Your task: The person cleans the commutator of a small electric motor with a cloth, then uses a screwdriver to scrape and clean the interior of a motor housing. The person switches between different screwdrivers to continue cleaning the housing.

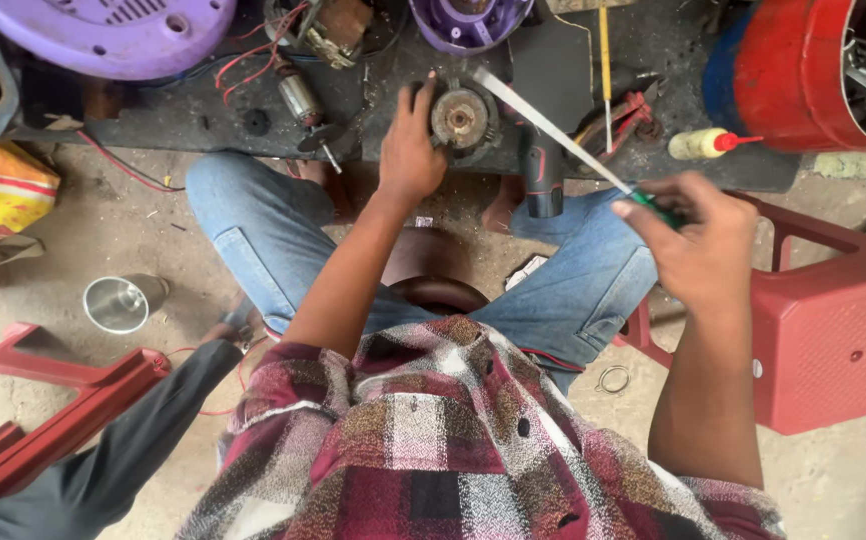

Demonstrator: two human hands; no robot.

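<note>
The left hand (410, 150) grips the side of a round motor part (461, 120) resting on the dark mat (203, 115) on the floor. The right hand (698, 240) clasps a green-handled screwdriver (563, 135), its long blade slanting toward the motor part, with a red stool (833, 330) just beside it.

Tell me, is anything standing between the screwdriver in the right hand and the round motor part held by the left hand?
Nothing visible. The right hand holds the screwdriver, whose shaft runs freely to the round motor part. The left hand grips that part's left side only.
</note>
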